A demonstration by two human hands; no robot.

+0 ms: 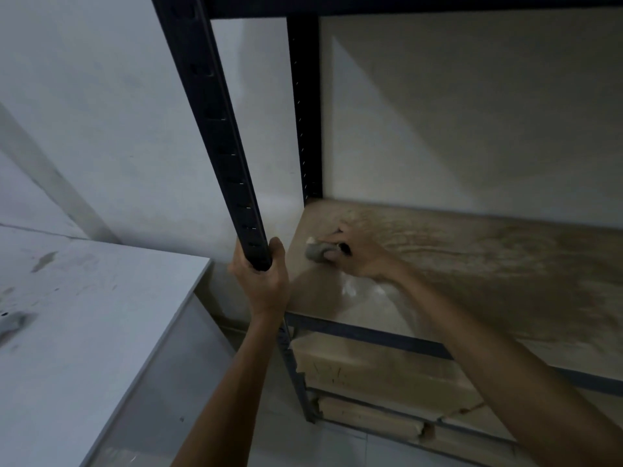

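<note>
The left arm reaches up from the lower edge of the view, and the left hand [264, 281] grips the front upright [215, 123] of a dark metal rack near the level of the shelf board. Its fingers [237, 266] are wrapped round the post, with the thumb lying up the other side. The right arm extends forward from the lower right across the front rail [371, 335]. The right hand [360, 256] is on the wooden shelf board [472, 264] near its left rear corner, fingers curled and clamped on a small grey cloth [315, 252], which lies on the board. The hand and cloth are blurred, so the exact finger placement cannot be told. A pale patch [350, 289] shows on the board just beside the right wrist. The rear upright [303, 112] stands against a white wall [101, 112]. Below the shelf board, cardboard boxes [371, 369] lie stacked on the lower levels, some with torn edges. To the left of the rack stands a white worktop [84, 332], marked with dark smudges and carrying a small grey object [10, 325] at its far left edge. Lighting is dim.
</note>
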